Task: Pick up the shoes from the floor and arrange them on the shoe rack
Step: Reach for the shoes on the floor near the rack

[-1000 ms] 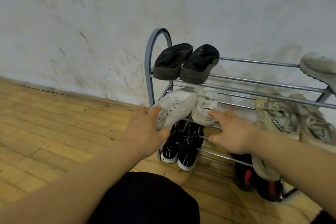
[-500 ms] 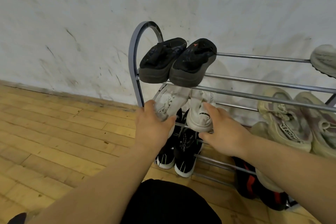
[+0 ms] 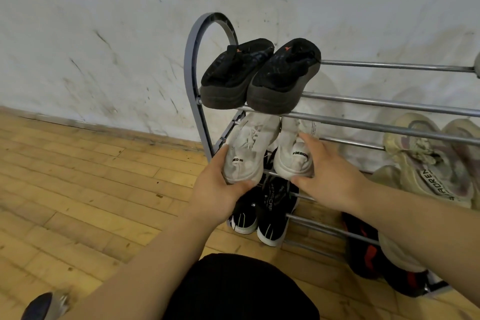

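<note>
Both white shoes now sit on the middle shelf of the shoe rack (image 3: 191, 60), heels toward the person and toes tucked under the top bars. Half a second ago the left white shoe (image 3: 246, 153) lay more slanted and closer to the rack's curved end; it is now nearly parallel with the right white shoe (image 3: 293, 156), and the two are just beside each other.

The left hand (image 3: 218, 195) is closed around the heel of the left white shoe, thumb on its outer side and fingers curled under the sole. The right hand (image 3: 330, 182) is half open and cups the heel of the right white shoe, thumb under the sole's edge and fingers laid flat along its outer side (a loose hold rather than a tight one). Compared with the earlier frame, both hands sit further back on the heels.

A pair of black shoes (image 3: 259, 75) rests on the top shelf directly above the white pair, as before. On the bottom shelf, below the hands, stands a pair of black sneakers with white soles (image 3: 270, 213). Further right, beige sneakers (image 3: 426, 163) occupy the middle shelf, and black and red shoes (image 3: 363, 254) lie on the bottom one. The rack stands on a wooden floor (image 3: 78, 189) against a scuffed white wall (image 3: 104, 21).
</note>
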